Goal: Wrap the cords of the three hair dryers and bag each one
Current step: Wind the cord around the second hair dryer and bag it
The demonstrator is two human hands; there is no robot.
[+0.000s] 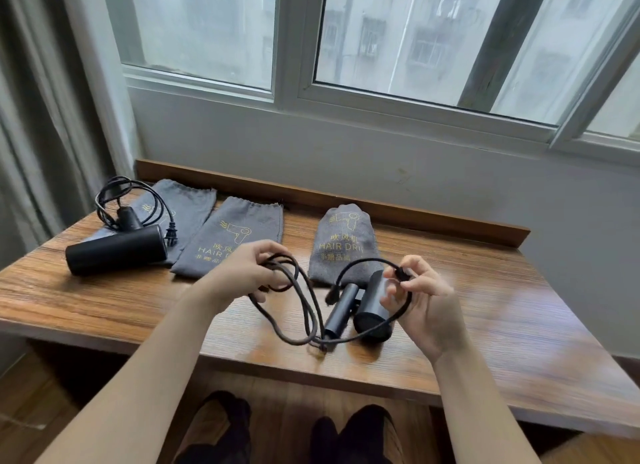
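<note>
Cord [304, 311] of the near hair dryer [367, 307] hangs in slack loops just below frame centre, strung between both hands above the wooden desk [519, 342]. The left hand [242, 273] curls its fingers round a bunch of loops; the right hand [422, 301] pinches the plug end between thumb and fingertips. The dryer lies on its side near the desk's front edge, so a hard tug while winding could, I judge, drag it off. Loose loops might also slip and tangle. Further back, right of centre, a filled bag [343, 245] stands; two flat bags [232, 242] lie at centre left. At far left a second dryer [116, 252] waits, its cord coiled but unbagged.
</note>
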